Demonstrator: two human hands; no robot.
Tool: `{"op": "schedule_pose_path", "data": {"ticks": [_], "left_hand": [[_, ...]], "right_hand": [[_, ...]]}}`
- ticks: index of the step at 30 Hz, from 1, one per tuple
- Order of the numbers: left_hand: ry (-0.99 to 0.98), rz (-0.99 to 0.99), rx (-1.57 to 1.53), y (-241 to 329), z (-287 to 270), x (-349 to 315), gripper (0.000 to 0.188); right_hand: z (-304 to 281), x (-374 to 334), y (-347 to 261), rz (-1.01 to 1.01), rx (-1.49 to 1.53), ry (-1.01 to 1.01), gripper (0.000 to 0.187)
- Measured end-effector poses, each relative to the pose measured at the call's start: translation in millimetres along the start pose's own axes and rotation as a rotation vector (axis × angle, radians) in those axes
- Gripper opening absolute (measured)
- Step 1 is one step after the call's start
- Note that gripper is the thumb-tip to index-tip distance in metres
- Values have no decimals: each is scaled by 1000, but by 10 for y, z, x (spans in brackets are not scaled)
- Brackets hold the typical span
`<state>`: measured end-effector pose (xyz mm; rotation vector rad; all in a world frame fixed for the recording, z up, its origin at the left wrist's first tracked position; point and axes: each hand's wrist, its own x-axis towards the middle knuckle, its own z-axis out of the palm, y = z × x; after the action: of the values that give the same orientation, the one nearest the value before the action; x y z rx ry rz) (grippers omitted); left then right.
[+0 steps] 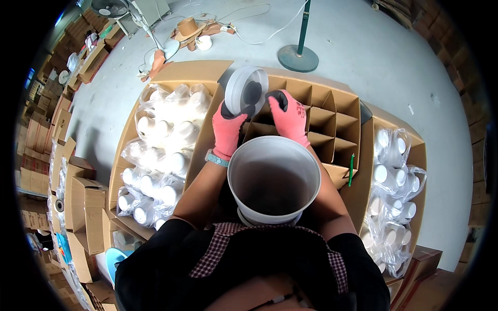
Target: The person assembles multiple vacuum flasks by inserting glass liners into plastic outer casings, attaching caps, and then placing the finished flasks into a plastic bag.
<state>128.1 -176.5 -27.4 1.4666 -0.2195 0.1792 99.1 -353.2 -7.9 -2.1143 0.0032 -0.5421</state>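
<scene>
Both my hands wear pink gloves with dark fingers. My left hand [231, 127] is closed on the lower edge of a shallow, round, whitish plastic piece [233, 88], like a lid or a tub, tilted up. A dark round patch shows inside it. Just right of that piece is my right hand [288, 114], fingers curled in; whatever they hold, if anything, is hidden. Close to my body, between my forearms, stands a tall whitish bucket [236, 179] with its open mouth toward me. Behind it lies an open carton with cardboard dividers [321, 115].
An open carton of bagged white bottles [163, 127] stands left, another with bagged bottles [397, 176] right. A green marker-like stick [351, 170] rests at the divided carton's edge. Beyond are a green pole base [298, 58], a fan [110, 8] and cables on the floor.
</scene>
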Motion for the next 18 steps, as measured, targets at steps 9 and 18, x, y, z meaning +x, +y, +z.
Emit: {"op": "schedule_pose_path", "data": {"ticks": [9,18], "left_hand": [[66,-41,1,-355,20,92,55],[87,-419,-1175,30,-146,211,44]], "right_hand": [[426,173,155,-20,57,78,34],[410,1011,738,467,818,-44,37]]}}
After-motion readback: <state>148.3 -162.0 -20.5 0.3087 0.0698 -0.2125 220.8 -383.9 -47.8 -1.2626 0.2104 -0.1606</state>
